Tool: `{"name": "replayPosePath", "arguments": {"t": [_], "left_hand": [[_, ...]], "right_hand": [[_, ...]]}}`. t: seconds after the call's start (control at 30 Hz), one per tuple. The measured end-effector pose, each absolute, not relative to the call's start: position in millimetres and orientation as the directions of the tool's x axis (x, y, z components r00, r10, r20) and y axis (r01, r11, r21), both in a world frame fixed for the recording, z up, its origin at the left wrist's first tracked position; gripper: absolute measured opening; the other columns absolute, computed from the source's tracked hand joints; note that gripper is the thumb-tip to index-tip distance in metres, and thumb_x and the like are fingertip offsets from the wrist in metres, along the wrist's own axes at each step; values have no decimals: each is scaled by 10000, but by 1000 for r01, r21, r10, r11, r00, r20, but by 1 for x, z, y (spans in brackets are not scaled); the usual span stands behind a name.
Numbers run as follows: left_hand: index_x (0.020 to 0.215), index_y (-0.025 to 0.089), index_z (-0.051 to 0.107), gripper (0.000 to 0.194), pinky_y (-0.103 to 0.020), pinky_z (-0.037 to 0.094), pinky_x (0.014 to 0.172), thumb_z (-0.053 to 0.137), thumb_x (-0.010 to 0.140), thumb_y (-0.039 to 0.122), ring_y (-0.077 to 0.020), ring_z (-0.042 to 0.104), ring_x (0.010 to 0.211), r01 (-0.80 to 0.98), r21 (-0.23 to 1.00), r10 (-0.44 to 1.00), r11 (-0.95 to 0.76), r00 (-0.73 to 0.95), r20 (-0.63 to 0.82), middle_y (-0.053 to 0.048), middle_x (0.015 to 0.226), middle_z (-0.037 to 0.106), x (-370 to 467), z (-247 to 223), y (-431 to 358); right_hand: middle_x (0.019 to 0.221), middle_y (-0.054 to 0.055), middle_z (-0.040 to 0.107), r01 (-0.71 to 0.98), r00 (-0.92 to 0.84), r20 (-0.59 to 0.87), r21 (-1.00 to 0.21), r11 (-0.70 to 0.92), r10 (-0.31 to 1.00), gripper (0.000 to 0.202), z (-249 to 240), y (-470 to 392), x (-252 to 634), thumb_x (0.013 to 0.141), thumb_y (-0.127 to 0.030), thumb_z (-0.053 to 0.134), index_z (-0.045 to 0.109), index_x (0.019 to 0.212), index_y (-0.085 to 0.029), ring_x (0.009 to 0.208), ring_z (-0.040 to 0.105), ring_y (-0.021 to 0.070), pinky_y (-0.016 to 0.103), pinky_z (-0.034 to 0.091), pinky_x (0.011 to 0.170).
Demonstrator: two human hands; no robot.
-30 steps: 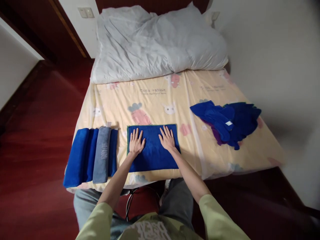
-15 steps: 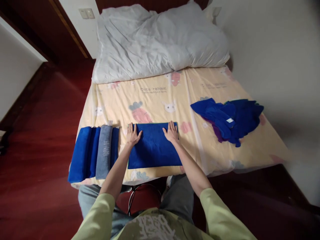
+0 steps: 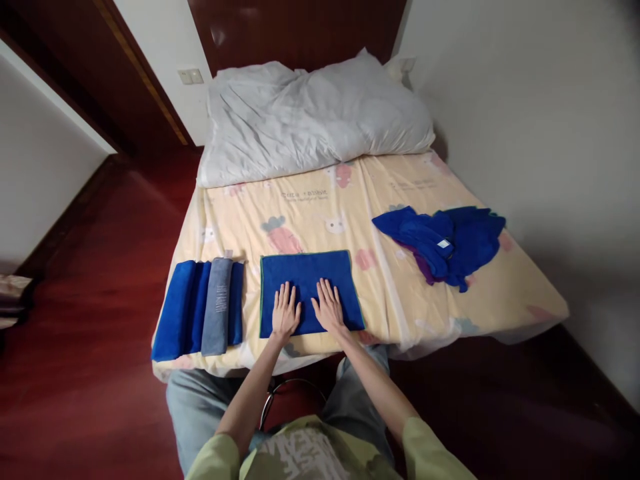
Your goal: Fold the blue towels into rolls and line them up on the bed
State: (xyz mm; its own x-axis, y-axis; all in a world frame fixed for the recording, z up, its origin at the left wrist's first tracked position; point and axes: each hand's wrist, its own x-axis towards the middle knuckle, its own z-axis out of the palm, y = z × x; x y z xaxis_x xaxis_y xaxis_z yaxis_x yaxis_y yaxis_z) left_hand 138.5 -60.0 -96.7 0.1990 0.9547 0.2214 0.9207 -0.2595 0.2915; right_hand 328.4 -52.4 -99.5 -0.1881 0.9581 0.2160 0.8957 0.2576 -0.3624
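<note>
A blue cloth [image 3: 307, 267] with a green edge lies flat near the front of the bed. My left hand [image 3: 286, 311] rests palm down on its lower left part, fingers stretched out. On the lower right part lies my right hand [image 3: 329, 308], also flat with spread fingers. Neither hand grips anything. To the left are folded towels side by side: blue ones [image 3: 174, 312] and a grey one [image 3: 217, 307] with small lettering. A crumpled pile of blue cloths [image 3: 470, 240], with some purple and a white tag, sits on the right.
The bed has a yellow patterned sheet [image 3: 315, 223]. A bulky white quilt [image 3: 320, 120] lies across its far end, against a dark headboard [image 3: 300, 33]. A wall [image 3: 565, 147] stands to the right.
Both hands have slid from the cloth's far corners toward its near edge and closer together. The camera view has tilted up, showing more of the headboard.
</note>
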Motion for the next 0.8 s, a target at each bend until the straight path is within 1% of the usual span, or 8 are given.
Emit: {"name": "replayPosePath", "arguments": {"t": [0.1,0.17,0.33,0.43,0.53,0.67,0.73,0.8], "left_hand": [[1598,122,335,600,-558,239,1266,377,1043,344,-311,168,1570,927,311,962,-208,137,237,-147,1680,230,114,-98,-72],[1603,117,319,608,-571,239,1262,378,1045,350,-319,169,1569,926,317,964,-205,133,232,-153,1680,229,101,-100,-84],[1627,130,251,633,-560,245,1265,379,1052,362,-307,157,1570,896,326,947,-301,240,215,-147,1690,202,75,-102,-115],[1640,158,211,663,-553,266,1261,407,1049,384,-300,171,1567,856,338,919,-390,342,196,-139,1691,206,52,-101,-137],[1629,185,253,629,-540,320,1242,414,1046,360,-286,232,1552,812,374,894,-449,414,174,-132,1668,284,27,-104,-157],[1548,212,432,516,-500,394,1212,373,1036,243,-247,352,1510,799,413,899,-438,381,216,-107,1575,471,9,-107,-169],[1500,214,497,498,-483,405,1209,386,1014,205,-233,376,1499,791,413,892,-451,392,225,-91,1559,496,8,-107,-166],[1463,203,539,499,-472,406,1210,402,985,166,-226,386,1494,794,399,888,-459,404,219,-90,1555,500,11,-106,-158]], "right_hand": [[1657,157,274,899,-196,216,-351,263,956,623,-101,-68,354,1080,-379,323,250,1626,-88,1558,230,295,552,208,1263],[1667,144,246,895,-219,210,-346,282,953,636,-103,-81,370,1080,-389,334,224,1634,-96,1559,228,292,540,213,1268],[1673,113,232,877,-256,217,-357,320,942,650,-107,-109,408,1077,-384,366,172,1649,-145,1556,241,286,542,238,1271],[1662,108,263,855,-298,230,-366,366,927,658,-109,-125,433,1067,-379,410,188,1647,-165,1544,273,294,573,264,1264],[1630,86,353,810,-358,249,-396,432,900,594,-110,-143,456,1060,-341,428,299,1621,-192,1515,343,280,552,338,1247],[1530,77,512,789,-348,299,-418,450,889,474,-111,-159,472,1051,-229,387,526,1502,-190,1444,465,256,494,444,1205],[1489,81,558,792,-340,318,-411,452,885,461,-110,-158,474,1030,-190,400,586,1452,-178,1414,505,252,469,478,1185],[1465,89,580,798,-344,331,-391,459,879,461,-109,-154,472,1006,-162,419,613,1424,-168,1393,529,250,461,484,1182]]}}
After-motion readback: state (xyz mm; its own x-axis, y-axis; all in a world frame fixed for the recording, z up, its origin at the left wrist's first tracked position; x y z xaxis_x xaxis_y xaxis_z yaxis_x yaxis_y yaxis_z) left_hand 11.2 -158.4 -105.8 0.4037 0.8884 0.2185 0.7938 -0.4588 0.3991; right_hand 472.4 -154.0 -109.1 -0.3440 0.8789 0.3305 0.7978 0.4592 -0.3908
